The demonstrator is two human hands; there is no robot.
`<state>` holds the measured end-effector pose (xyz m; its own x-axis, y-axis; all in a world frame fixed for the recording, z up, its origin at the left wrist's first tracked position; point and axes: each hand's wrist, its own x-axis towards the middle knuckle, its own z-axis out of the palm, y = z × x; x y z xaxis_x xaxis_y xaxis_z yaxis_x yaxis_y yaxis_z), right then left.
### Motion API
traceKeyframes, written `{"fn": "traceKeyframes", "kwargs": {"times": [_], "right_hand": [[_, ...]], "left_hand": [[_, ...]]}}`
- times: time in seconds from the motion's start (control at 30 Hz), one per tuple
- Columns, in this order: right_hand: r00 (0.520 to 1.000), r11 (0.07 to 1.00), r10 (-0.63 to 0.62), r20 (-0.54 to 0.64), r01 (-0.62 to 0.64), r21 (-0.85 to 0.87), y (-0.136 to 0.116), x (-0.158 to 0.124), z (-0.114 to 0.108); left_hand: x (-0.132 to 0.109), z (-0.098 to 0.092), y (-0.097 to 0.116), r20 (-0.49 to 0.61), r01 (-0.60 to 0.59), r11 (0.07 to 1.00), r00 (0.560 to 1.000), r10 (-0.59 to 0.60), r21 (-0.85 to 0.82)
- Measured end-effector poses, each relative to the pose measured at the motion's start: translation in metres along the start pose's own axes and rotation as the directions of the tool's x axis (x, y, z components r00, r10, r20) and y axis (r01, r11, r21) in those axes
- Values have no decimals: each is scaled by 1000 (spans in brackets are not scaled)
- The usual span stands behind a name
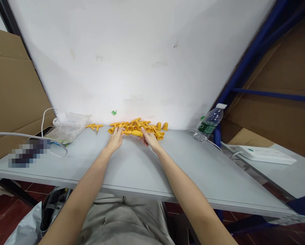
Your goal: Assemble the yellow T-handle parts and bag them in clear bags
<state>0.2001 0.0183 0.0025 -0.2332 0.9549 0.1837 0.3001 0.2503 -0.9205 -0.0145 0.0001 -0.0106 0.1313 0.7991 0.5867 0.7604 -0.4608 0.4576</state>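
Observation:
My left hand [115, 139] and my right hand [151, 140] are closed on opposite ends of one long yellow plastic corkscrew [133, 133], held level just in front of a pile. The pile of yellow corkscrew parts [139, 121], T-shaped handles and bell-shaped caps, lies along the wall behind my fingers. Two yellow caps [162, 126] stand upright to the right of it. Farther left lie T-handles [94, 127], with a metal spiral showing on one. Some of my fingertips are hidden behind the piece.
A clear bag [68, 131] and white cable lie at the left on the grey table [137, 170]. Toward the right edge a plastic bottle [210, 122] leans by a blue frame. A white power strip [266, 154] lies on the neighbouring surface. Cardboard [12, 88] stands at the left.

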Motion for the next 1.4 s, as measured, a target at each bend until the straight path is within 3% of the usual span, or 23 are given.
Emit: {"fn": "traceKeyframes", "kwargs": {"times": [0.1, 0.23, 0.4, 0.6, 0.73, 0.97, 1.1, 1.27, 1.4], "right_hand": [[992, 992, 119, 34, -121, 47, -6, -3, -5], [992, 991, -10, 125, -6, 132, -12, -8, -13], [993, 989, -70, 93, 57, 138, -12, -8, -10], [990, 993, 107, -87, -102, 58, -18, -8, -2], [985, 986, 166, -44, -166, 15, -22, -9, -8], [992, 993, -98, 83, 92, 74, -14, -7, -22], [995, 988, -104, -6, 104, 110, -9, -3, -15], [991, 996, -25, -128, 36, 87, -9, -1, -1], [992, 997, 29, -122, -20, 75, -14, -3, 0]], "left_hand": [[0, 2, 0, -18, 14, 1000, 1000, -14, -6], [0, 4, -2, -66, -4, 998, 998, 0, -58], [-1, 3, -2, -59, 1, 998, 998, -5, -59], [0, 1, 2, 7, -22, 1000, 1000, 22, -17], [0, 4, 1, -9, -16, 999, 1000, 16, -48], [2, 6, -5, -14, -12, 994, 1000, 10, -110], [2, 5, -5, -16, -26, 992, 1000, 24, -120], [1, 4, -2, 5, -9, 995, 1000, 9, -95], [1, 4, -2, -3, -22, 995, 1000, 21, -93]]}}
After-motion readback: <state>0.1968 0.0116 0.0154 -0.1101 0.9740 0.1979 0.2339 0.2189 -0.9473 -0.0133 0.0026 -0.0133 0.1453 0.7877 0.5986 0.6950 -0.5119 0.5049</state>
